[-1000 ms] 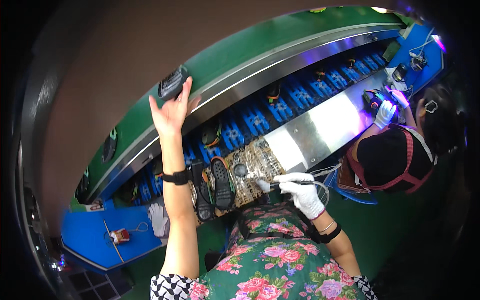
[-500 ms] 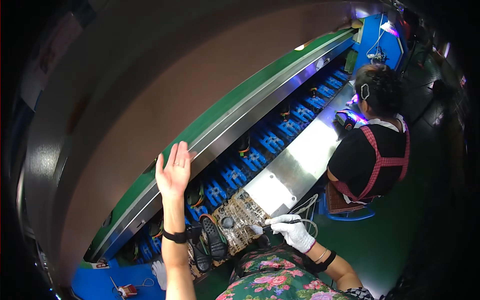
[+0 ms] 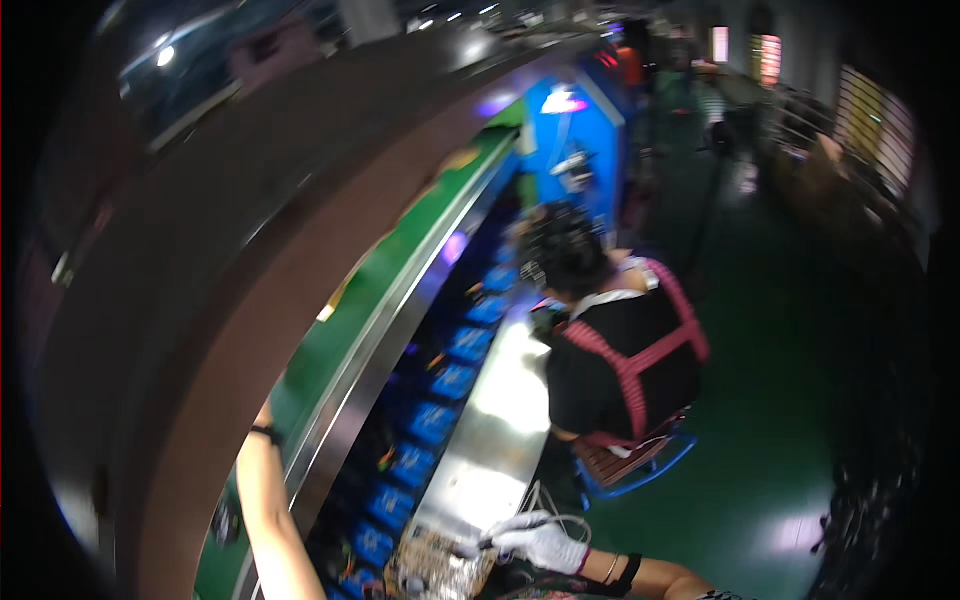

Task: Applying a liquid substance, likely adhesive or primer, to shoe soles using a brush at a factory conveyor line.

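Since half a second ago, the left hand has slipped behind a brown panel (image 3: 255, 310), its forearm (image 3: 265, 505) stretched over the green belt (image 3: 345, 335); I can't tell its grip. Right of the belt, the gloved right hand (image 3: 540, 543) curls around a slim brush (image 3: 470, 549) at the tabletop's (image 3: 478, 495) near end. One dark shoe (image 3: 227, 520) lies on the belt's near stretch. Beyond, right of the belt, sits a co-worker (image 3: 645, 370).

Gripping a slim dark-handled brush (image 3: 484, 545) in the white-gloved right hand (image 3: 545, 545); stretching a bare left forearm (image 3: 273, 515) over flat green belt (image 3: 352, 325), partly behind curved brown panel (image 3: 250, 340).
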### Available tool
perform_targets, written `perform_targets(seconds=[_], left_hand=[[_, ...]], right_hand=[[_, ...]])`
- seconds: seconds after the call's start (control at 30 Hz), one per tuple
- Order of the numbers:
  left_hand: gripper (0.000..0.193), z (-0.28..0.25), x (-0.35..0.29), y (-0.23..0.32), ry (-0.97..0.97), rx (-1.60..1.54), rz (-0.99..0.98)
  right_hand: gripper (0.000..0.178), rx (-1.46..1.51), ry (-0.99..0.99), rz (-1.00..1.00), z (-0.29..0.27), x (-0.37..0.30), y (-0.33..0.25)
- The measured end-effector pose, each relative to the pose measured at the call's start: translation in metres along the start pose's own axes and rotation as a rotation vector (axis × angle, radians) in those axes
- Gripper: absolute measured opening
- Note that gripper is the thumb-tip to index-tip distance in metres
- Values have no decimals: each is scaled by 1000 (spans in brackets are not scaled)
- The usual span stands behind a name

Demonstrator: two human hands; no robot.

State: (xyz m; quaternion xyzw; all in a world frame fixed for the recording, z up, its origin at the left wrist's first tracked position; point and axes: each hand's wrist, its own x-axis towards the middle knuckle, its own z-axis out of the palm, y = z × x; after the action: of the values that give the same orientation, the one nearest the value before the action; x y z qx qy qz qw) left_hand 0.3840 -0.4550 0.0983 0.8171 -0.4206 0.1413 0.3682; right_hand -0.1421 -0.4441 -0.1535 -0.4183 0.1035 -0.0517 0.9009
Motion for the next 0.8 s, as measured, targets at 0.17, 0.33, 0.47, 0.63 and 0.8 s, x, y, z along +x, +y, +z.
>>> perform_targets(seconds=[0.17,0.33,0.47,0.63,0.8], left_hand=[[61,81,23,98,24,-275,73],[63,53,-71,101,69,-412,-41],[65,-17,-182,94,135,-487,-178],[68,-102,-320,90,225,-564,-380],[71,-159,-418,92,324,-620,-571]], right_hand=[[16,56,64,-43,-34,-4,13],[18,-27,62,-76,-35,11,25],[20,-184,96,-179,-22,25,45],[20,41,-3,40,25,15,-1],[24,59,17,130,22,24,10]])
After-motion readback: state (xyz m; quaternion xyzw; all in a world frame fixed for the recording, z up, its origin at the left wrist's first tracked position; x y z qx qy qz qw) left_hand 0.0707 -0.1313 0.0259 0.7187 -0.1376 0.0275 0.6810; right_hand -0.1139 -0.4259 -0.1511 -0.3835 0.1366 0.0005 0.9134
